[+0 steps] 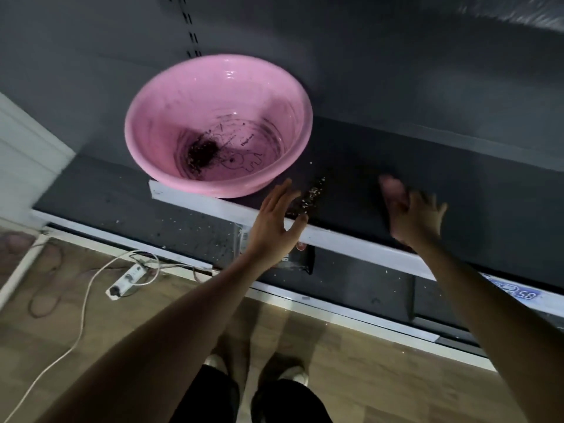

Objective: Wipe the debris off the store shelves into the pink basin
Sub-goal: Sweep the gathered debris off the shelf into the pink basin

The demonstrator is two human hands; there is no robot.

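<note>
Now your left hand point(276, 218), fingers straight and apart, sits beside the debris point(308, 198); push it toward 10 o'clock into the basin point(183, 102). Your right hand point(418, 218) is blurred, can't tell its fingers.

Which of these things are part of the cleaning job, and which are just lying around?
Job: pink basin, debris pile, shelf, left hand, right hand, blurred pink object by it.
Lying about: power strip, black packet, price label.
</note>
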